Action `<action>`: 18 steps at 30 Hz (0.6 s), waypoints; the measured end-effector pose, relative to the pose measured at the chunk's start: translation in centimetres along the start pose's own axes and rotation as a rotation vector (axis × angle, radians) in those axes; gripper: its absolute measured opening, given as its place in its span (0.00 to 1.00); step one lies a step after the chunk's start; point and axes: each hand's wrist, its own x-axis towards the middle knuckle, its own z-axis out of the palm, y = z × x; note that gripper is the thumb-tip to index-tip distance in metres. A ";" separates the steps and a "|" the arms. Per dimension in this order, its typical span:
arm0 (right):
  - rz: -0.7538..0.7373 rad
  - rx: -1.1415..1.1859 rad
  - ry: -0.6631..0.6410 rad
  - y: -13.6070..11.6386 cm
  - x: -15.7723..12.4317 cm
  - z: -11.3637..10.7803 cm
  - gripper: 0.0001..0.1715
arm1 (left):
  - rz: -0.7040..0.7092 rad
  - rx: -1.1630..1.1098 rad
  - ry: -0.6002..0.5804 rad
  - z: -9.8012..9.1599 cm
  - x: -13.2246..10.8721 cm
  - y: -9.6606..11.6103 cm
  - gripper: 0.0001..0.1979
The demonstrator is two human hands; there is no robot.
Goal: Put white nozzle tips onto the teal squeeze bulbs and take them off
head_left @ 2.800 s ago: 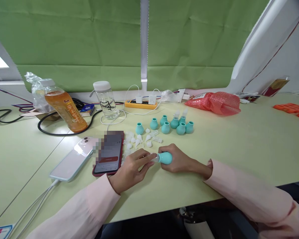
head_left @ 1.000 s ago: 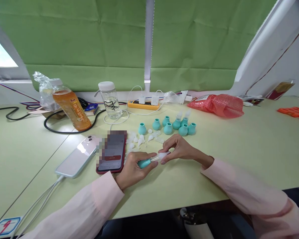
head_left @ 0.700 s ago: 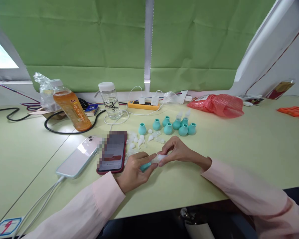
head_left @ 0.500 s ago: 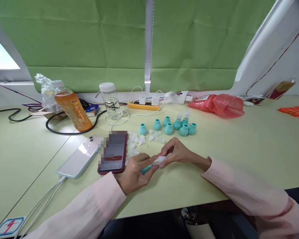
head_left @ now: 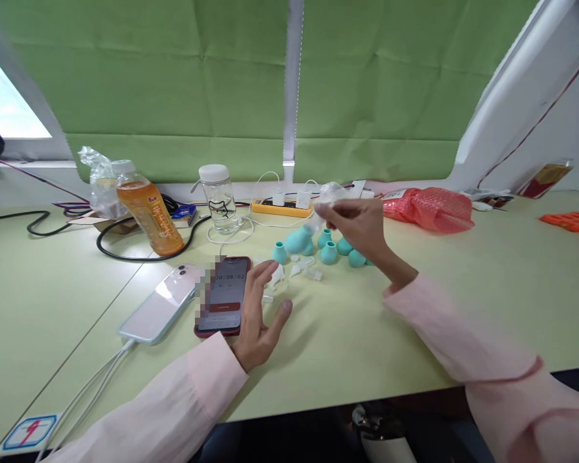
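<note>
Bulb (head_left: pixel 297 240) x1 in R hand (head_left: pixel 359 226)

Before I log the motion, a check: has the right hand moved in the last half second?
Yes: the right hand has moved up the view, closer to the yellow power strip.

Your cluttered table (head_left: pixel 502 289)
On your left, a bottle (head_left: pixel 150 220) leans near an upright flask (head_left: pixel 222 212); a white phone (head_left: pixel 157 308) and a red-cased phone (head_left: pixel 228 296) lie nearer you. Behind, a power strip (head_left: pixel 265 207) and, farther right, a red bag (head_left: pixel 431 209).
</note>
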 end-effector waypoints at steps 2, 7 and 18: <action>-0.099 -0.130 0.037 1.2 2.5 0.9 0.23 | 0.028 0.009 -0.017 0.0 0.0 0.2 0.18; -0.091 -0.499 -0.169 5.0 5.7 4.8 0.26 | 0.119 0.051 -0.066 0.1 0.1 0.4 0.11; -0.048 -0.714 -0.208 7.0 4.5 6.3 0.22 | 0.574 0.312 -0.371 0.8 -0.4 0.1 0.08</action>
